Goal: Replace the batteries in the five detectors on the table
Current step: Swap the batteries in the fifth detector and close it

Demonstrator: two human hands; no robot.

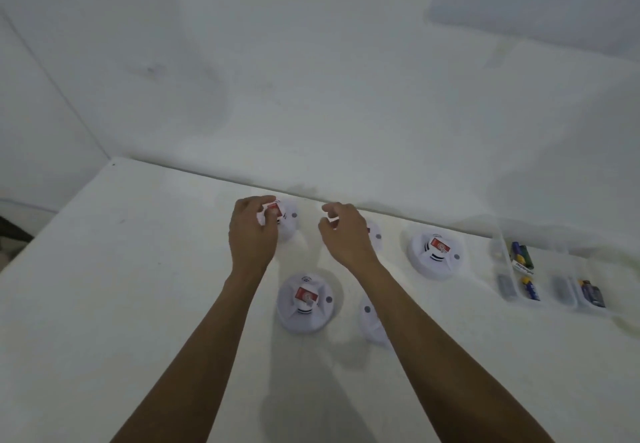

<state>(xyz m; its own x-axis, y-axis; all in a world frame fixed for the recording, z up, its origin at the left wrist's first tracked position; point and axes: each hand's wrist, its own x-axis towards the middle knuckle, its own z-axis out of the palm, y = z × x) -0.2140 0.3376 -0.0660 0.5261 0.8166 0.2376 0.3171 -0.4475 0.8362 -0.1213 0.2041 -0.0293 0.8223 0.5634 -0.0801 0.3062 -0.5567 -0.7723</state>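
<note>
— Where are the five round white plastic detectors?

— All on the white desk (138, 269), domes up. Three sit in a row along the far edge and two lie nearer the person.

— And the hands?

— The left hand (251, 231) is on the far-left detector (290, 228), its fingers curled over the raised centre, where a red-and-white label shows. The right hand (346, 231) is just beside it, above the desk. Its fingers are loosely curled with the thumb apart from them, and it holds nothing that I can see.

— What does the right hand cover?

— Most of the far-middle detector (375, 231); only a sliver with a grey dot shows past the knuckles. The right forearm also crosses the near-right detector (370, 321), hiding about half of it.

— The other two?

— In full view. The far-right detector (434, 257) and the near-left detector (305, 304) each show a red-and-white label on the centre and a grey dot on the rim.

— Where are the batteries?

— At the right end of the desk, well apart from both hands, in a clear plastic compartment tray (561, 286). Blue, green and yellow batteries (521, 256) lie in several of its compartments. How many there are is too blurred to tell.
</note>
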